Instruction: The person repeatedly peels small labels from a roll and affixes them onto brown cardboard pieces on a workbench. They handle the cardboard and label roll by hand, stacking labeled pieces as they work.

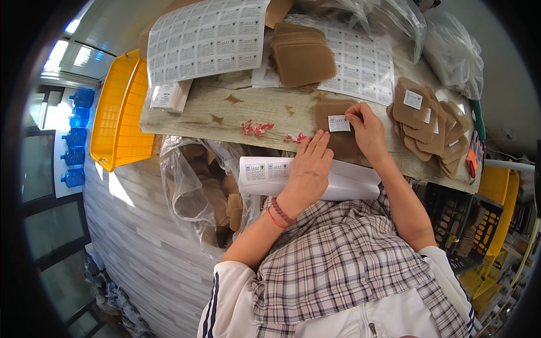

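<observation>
A brown textured pad (341, 147) lies at the table's near edge with a small white printed label (338, 123) on it. My right hand (367, 130) is closed, with thumb and forefinger pinched at the label's right edge. My left hand (310, 170) lies flat with outstretched fingers, its fingertips at the pad's left edge. Beneath that hand, a curled sheet of labels (262, 183) rests over my lap. To the right, several brown pads (414, 117) bearing similar white labels are heaped loosely. A stack of unlabelled brown pads (304, 63) stands at the far side.
More label sheets (211, 39) cover the far table. Clear plastic bags (451, 53) sit at the back right. Below the left edge hangs an open bag of brown pads (211, 194). A yellow basket (115, 112) stands left; orange-handled scissors (472, 159) lie far right.
</observation>
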The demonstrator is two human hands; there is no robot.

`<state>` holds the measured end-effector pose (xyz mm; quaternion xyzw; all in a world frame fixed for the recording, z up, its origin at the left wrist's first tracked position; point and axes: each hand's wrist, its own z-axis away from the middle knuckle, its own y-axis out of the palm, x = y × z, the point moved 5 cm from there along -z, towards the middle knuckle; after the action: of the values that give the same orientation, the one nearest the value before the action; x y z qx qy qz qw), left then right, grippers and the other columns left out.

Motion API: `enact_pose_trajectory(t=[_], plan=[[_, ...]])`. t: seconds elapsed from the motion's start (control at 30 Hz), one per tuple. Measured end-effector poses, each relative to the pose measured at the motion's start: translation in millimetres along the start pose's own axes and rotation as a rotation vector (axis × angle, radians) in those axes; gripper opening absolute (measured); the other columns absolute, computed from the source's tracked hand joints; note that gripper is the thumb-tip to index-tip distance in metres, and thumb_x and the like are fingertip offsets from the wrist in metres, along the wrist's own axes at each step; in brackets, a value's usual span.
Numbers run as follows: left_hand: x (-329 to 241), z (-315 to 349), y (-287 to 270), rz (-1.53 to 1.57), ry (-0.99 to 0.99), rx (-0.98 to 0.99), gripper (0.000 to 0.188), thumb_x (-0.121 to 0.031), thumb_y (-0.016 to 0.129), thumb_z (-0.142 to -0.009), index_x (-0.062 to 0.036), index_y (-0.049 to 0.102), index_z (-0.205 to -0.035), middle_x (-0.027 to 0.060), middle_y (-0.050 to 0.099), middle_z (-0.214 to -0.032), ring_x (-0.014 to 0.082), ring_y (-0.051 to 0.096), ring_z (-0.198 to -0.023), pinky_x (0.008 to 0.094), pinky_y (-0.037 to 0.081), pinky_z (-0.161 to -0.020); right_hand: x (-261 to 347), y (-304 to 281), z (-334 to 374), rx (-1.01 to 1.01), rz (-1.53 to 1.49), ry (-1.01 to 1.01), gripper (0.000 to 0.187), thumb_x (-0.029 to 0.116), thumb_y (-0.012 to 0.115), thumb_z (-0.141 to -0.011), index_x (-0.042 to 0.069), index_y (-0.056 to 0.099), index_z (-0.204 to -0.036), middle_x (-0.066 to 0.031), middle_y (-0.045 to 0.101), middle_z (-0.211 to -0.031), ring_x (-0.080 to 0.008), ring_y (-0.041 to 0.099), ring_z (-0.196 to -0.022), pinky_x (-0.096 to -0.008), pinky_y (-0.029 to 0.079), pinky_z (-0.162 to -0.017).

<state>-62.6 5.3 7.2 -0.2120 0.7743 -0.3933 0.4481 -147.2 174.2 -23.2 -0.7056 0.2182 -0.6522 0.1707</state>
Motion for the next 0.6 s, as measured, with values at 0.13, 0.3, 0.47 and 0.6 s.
enact_pose_trajectory(t=[0.13, 0.3, 0.47, 0.6], plan=[[-1, 0, 0, -0.005, -0.002, -0.002, 0.013, 0.004, 0.053, -0.084, 0.0038, 0.059, -0.095, 0.0282, 0.053, -0.142, 0.0419, 0.047, -0.138, 0.0509, 0.035, -0.117, 1, 0, 0, -0.013, 0.050, -0.009, 0.006, 0.011, 0.067, -0.095, 0.005, 0.065, -0.098, -0.0107, 0.072, -0.089, -0.0266, 0.069, -0.082, -0.0367, 0.053, -0.075], [-1, -2, -1, -0.012, -0.005, 0.012, 0.014, 0.005, 0.052, -0.081, 0.0041, 0.058, -0.094, 0.0276, 0.051, -0.144, 0.0426, 0.047, -0.136, 0.0516, 0.035, -0.116, 10, 2, 3, -0.050, 0.083, -0.041, 0.005, 0.010, 0.067, -0.094, 0.006, 0.065, -0.096, -0.0113, 0.071, -0.089, -0.0293, 0.069, -0.083, -0.0387, 0.052, -0.074], [-6, -8, -6, -0.024, 0.024, 0.049, 0.016, 0.005, 0.053, -0.080, 0.0039, 0.059, -0.095, 0.0254, 0.050, -0.148, 0.0419, 0.046, -0.136, 0.0506, 0.036, -0.114, 15, 2, 5, -0.080, 0.146, -0.113, 0.004, 0.008, 0.066, -0.093, 0.006, 0.064, -0.096, -0.0106, 0.069, -0.088, -0.0312, 0.067, -0.085, -0.0416, 0.052, -0.073], [-4, -9, 0, -0.103, 0.047, 0.103, 0.015, -0.003, 0.056, -0.083, 0.0023, 0.062, -0.096, 0.0254, 0.052, -0.145, 0.0408, 0.048, -0.133, 0.0513, 0.037, -0.110, 18, 6, 10, -0.091, 0.267, -0.237, 0.012, 0.005, 0.065, -0.093, 0.007, 0.064, -0.105, -0.0107, 0.066, -0.096, -0.0320, 0.066, -0.091, -0.0432, 0.053, -0.073]])
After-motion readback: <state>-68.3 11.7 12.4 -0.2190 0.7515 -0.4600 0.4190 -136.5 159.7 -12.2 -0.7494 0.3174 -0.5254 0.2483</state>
